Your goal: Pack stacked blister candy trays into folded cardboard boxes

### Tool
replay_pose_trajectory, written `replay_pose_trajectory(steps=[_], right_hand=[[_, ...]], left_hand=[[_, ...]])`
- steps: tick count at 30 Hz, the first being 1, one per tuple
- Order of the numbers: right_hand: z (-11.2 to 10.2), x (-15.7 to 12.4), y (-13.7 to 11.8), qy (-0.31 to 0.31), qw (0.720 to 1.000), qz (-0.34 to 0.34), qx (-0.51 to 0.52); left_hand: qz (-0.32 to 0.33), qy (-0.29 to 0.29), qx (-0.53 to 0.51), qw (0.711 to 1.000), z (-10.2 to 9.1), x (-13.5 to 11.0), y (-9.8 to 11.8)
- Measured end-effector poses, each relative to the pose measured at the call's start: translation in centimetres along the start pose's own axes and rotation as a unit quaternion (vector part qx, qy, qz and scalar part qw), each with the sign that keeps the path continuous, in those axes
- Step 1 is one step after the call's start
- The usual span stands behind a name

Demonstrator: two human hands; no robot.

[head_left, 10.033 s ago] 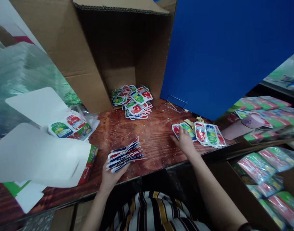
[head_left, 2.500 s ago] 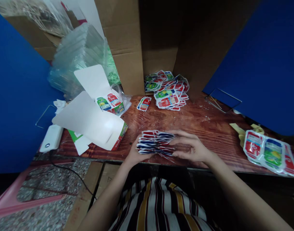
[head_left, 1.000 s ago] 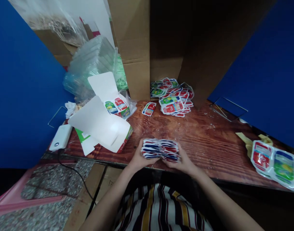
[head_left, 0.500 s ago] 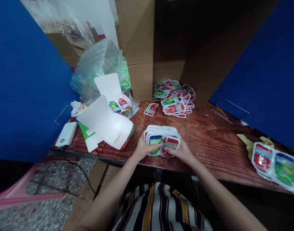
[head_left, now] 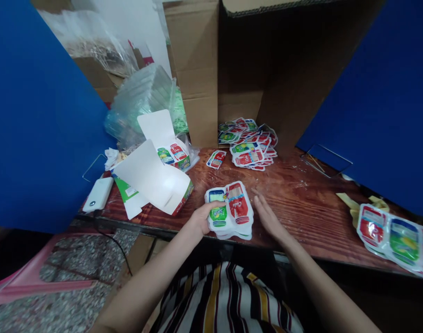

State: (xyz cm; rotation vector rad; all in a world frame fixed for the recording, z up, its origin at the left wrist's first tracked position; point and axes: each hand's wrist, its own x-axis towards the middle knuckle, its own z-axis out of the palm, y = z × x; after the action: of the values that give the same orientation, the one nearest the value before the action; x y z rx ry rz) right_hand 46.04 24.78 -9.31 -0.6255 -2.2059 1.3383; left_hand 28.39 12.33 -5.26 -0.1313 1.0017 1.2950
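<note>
A stack of small blister packets [head_left: 230,210] printed with green and red drink labels lies face up near the front edge of the wooden table [head_left: 301,194]. My left hand [head_left: 199,217] grips the stack's left side, thumb on top. My right hand [head_left: 266,217] rests flat against the stack's right edge with its fingers straight and nothing in it.
A heap of the same packets [head_left: 248,143] spills from an open cardboard box [head_left: 197,69], with one loose packet [head_left: 216,158] in front. An open white carton [head_left: 152,178] and a white power bank [head_left: 97,194] lie left. Wider packet strips [head_left: 393,238] sit right. Blue boards [head_left: 31,115] flank both sides.
The stack was held on edge between both hands; it has since been tipped over flat, labels up. My right hand has let go and now lies straight beside it.
</note>
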Motion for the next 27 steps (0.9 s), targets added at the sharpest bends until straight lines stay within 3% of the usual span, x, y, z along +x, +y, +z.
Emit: replay_pose_trajectory(steps=[3,6,9,11,13,15,18,22,24,27], right_hand=[[-1.0,-0.7,1.4,0.047,0.992,-0.019,-0.117],[-0.5,-1.3,1.6,0.054,0.978,-0.070,-0.187],[1.0,-1.5,0.6,0.075,0.978,-0.119,-0.152],[1.7,-1.2,-0.4,0.137,0.974,-0.147,-0.103],[1.5,-0.8,-1.4,0.200,0.963,-0.165,-0.073],[0.3,-0.3,-2.1,0.214,0.954,-0.190,-0.083],[-2.1,0.2,-2.9,0.107,0.934,-0.293,-0.175],[-3.5,0.0,-3.7,-0.114,0.864,-0.408,-0.271],[-3.4,-0.2,-4.0,-0.158,0.849,-0.423,-0.274],[-3.0,-0.4,-4.2,-0.149,0.857,-0.427,-0.246]], left_hand=[[-0.024,-0.007,-0.022,0.999,0.5,-1.2,0.5],[-0.025,-0.015,-0.050,0.998,1.4,-2.2,0.8],[0.003,-0.035,-0.079,0.996,2.4,-2.9,1.0],[0.018,-0.052,-0.086,0.995,3.0,-3.1,1.2],[0.013,-0.057,-0.078,0.995,3.3,-3.1,1.3],[-0.011,-0.041,-0.051,0.998,3.2,-3.0,1.4],[-0.066,-0.014,0.007,0.998,2.4,-2.4,1.1],[-0.110,-0.021,0.074,0.991,1.0,-1.5,0.3],[-0.124,-0.022,0.092,0.988,0.5,-1.3,0.1],[-0.137,-0.034,0.086,0.986,0.2,-1.1,0.0]])
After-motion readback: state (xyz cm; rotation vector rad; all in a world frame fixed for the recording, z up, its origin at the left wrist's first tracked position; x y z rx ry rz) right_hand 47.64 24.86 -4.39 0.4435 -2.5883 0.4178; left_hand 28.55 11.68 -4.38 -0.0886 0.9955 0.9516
